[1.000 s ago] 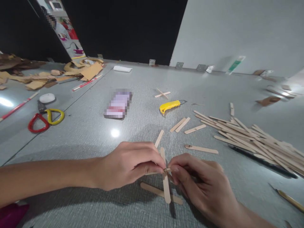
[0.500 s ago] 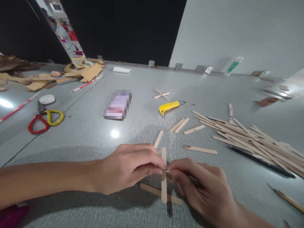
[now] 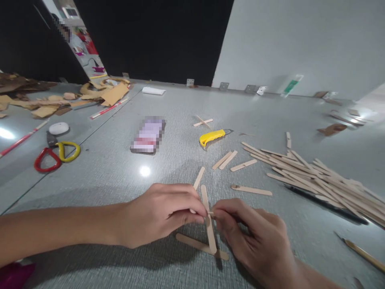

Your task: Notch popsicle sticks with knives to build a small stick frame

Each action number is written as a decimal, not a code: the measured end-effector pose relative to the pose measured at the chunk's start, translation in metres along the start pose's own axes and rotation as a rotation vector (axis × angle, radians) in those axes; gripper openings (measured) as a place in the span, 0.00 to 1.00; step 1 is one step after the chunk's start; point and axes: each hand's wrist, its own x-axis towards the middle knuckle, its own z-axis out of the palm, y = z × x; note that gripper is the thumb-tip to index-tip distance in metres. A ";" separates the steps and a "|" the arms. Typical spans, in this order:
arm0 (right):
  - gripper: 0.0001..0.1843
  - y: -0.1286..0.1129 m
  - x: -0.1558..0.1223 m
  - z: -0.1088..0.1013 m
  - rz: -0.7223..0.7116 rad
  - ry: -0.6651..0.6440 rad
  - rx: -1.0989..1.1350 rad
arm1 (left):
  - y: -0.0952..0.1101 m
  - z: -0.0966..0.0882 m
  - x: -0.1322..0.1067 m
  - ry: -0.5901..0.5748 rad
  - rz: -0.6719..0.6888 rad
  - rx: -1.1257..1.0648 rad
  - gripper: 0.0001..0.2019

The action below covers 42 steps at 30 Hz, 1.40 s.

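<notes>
Low in the middle of the frame, the left hand (image 3: 161,214) and right hand (image 3: 255,241) meet, fingers pinched narrow on a wooden stick (image 3: 208,218) held tilted. Its lower end touches another stick (image 3: 192,243) lying flat on the grey surface (image 3: 120,172). At right lies a stick pile (image 3: 315,176); a yellow knife (image 3: 212,137) sits above centre.

Yellow utility knife (image 3: 212,137) lies mid-table. Scissors (image 3: 56,154) with red and yellow handles at left. Cardboard scraps (image 3: 60,98) far left. Pencil (image 3: 362,254) near right edge.
</notes>
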 end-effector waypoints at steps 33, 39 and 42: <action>0.13 0.004 0.006 -0.002 0.124 -0.123 0.185 | 0.002 -0.010 0.009 -0.187 -0.155 -0.018 0.09; 0.12 0.004 0.006 -0.003 0.125 -0.089 0.184 | -0.001 -0.003 0.006 -0.206 -0.237 -0.162 0.04; 0.11 0.005 0.005 -0.002 0.117 -0.096 0.161 | -0.002 -0.001 0.004 -0.207 -0.261 -0.208 0.05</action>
